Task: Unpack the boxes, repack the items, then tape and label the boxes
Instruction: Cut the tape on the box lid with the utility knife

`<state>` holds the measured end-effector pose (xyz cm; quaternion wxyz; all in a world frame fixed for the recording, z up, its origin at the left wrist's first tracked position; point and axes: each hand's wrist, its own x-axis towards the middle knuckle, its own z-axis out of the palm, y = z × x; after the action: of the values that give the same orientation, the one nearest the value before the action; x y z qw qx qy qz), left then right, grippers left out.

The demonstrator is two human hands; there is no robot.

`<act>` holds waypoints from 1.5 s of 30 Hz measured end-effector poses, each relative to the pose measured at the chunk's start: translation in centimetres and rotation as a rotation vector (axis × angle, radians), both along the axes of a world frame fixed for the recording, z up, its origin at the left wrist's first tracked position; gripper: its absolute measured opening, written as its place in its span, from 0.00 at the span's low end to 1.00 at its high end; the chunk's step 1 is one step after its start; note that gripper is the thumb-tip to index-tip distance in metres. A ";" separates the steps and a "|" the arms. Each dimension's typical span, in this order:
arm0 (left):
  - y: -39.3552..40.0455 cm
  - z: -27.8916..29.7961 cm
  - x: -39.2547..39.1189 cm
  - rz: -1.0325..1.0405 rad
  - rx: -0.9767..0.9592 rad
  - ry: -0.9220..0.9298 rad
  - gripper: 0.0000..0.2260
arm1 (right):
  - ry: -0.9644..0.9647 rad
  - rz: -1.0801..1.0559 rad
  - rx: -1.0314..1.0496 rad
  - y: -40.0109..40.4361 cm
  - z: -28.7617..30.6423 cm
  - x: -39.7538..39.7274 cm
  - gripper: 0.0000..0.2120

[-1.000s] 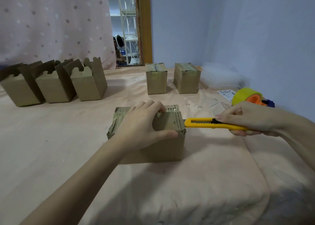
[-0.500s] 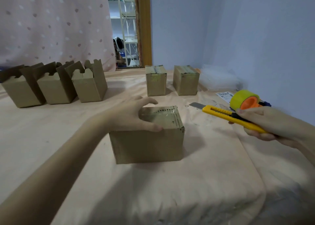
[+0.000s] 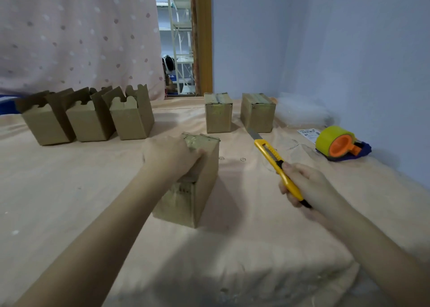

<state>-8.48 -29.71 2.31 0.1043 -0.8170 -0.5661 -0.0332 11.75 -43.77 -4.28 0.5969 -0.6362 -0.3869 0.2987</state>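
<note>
box (image 3: 196, 185) – mid-table, turned corner-on, taped top | left hand (image 3: 173, 160) grips its top edge, fingers curled | right hand (image 3: 307, 188) wrapped round knife (image 3: 277, 164), blade out, clear of box | tip: pin box square, cut tape seam shallow – away from left fingers

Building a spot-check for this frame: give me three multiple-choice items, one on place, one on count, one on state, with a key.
1. Where is the tape dispenser?
A. far right on the cloth, near the wall
B. on top of the near box
C. among the open boxes at left

2. How many open boxes stand in the left row?
A. one
B. three
C. five

3. What is the right hand doing?
A. resting flat on the cloth
B. gripping the yellow utility knife, blade out
C. pulling tape

Key: 1 A, it sits by the blue wall. 2 B, three with flaps up. 3 B, fingers wrap the handle; the left hand holds the near box.
</note>
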 end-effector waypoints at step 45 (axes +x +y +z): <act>1.2 0.4 -2.2 -0.581 -0.135 -0.175 0.23 | -0.282 0.093 -0.163 1.9 2.3 -0.9 0.19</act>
<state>-10.73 -28.52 2.72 -0.0131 -0.9438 -0.3167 -0.0942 10.86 -41.90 -1.97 0.4687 -0.6995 -0.4705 0.2639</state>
